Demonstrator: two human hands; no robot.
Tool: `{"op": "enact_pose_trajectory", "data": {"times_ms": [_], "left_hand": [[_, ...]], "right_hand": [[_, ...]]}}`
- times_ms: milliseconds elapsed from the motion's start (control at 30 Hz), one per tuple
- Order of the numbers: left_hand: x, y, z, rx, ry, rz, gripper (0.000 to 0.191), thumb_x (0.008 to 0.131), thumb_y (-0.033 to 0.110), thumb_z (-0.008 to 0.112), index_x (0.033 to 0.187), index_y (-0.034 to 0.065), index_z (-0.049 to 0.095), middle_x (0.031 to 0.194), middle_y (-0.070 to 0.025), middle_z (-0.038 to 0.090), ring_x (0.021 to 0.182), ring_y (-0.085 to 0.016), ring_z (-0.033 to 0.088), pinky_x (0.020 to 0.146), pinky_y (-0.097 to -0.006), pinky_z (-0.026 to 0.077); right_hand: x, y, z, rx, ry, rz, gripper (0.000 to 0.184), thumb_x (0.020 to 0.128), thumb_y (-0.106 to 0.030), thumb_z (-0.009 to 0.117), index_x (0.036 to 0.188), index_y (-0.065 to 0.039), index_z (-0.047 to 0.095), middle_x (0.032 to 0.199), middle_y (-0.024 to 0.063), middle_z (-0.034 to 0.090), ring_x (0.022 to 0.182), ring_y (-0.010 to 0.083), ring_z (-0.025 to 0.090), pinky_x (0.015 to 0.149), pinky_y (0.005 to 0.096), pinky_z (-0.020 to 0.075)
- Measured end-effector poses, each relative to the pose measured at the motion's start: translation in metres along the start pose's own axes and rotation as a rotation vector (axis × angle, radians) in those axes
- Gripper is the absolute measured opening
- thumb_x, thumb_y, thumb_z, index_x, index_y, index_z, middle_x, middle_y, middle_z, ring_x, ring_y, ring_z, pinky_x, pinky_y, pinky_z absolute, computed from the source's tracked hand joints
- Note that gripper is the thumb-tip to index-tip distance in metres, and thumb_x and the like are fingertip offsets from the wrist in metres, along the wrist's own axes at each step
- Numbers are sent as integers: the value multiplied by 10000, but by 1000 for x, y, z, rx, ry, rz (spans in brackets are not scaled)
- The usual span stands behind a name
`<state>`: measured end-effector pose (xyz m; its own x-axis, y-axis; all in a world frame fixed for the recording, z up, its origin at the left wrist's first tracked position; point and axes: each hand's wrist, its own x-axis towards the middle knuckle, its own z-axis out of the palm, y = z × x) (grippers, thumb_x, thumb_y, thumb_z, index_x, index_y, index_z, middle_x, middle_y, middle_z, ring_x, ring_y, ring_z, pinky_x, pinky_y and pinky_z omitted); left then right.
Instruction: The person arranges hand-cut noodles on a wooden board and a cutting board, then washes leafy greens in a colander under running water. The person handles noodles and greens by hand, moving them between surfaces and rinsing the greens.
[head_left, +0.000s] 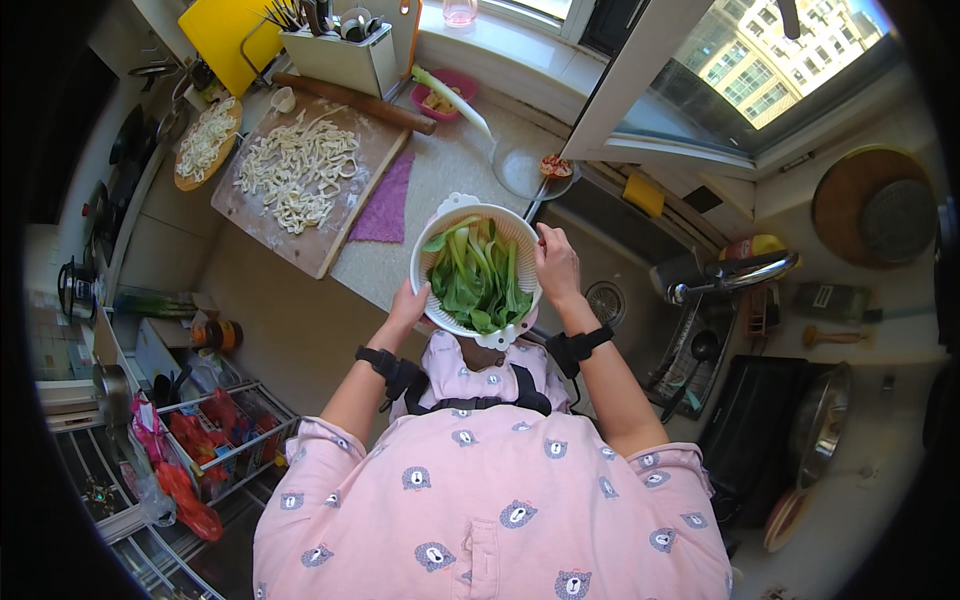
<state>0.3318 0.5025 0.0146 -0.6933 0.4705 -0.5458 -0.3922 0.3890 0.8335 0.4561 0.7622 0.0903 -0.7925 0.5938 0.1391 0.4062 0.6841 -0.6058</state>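
Observation:
Between my two hands is a round white plastic colander (419, 260) with scalloped handles. Leafy greens that look like bok choy (480, 281) lie inside it, pale stems toward the far rim. My left hand (410, 305) grips the rim on the left, its thumb over the edge. On the right side, my right hand (556, 262) holds the rim with fingers curled. The colander is in front of my body, by the counter's front edge and the sink. Its underside is mostly hidden.
Floury noodles (300, 176) cover a wooden board (244, 199) at left, beside a purple cloth (384, 202). A rolling pin (352, 101), leek (454, 97) and glass bowl (514, 169) stand behind. To the right are the sink (637, 247), its faucet (739, 277) and an open window (675, 142).

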Motion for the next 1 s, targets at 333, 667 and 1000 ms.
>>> {"op": "enact_pose_trajectory", "data": {"times_ms": [333,667,1000], "left_hand": [[-5,7,-2,16,-21,-26,263,925,153,487,1116,-25,452,857,-168,630,586,-260,663,412,-375,564],[-6,-1,-2,-110,-36,-71,238,925,138,458,1080,-38,497,848,-170,645,609,-265,668,437,-374,571],[2,2,-4,-221,74,-35,242,856,40,420,1053,-53,524,864,-158,652,679,-262,679,535,-380,595]], "right_hand": [[-17,-17,9,231,-150,32,291,777,3,583,1059,-7,654,895,153,685,754,246,676,709,318,534],[-49,39,-47,580,139,334,198,791,-1,636,980,45,674,813,117,702,756,149,677,677,269,551],[-126,163,-116,280,316,689,243,701,-45,656,936,13,640,739,75,661,622,138,623,565,264,507]]}}
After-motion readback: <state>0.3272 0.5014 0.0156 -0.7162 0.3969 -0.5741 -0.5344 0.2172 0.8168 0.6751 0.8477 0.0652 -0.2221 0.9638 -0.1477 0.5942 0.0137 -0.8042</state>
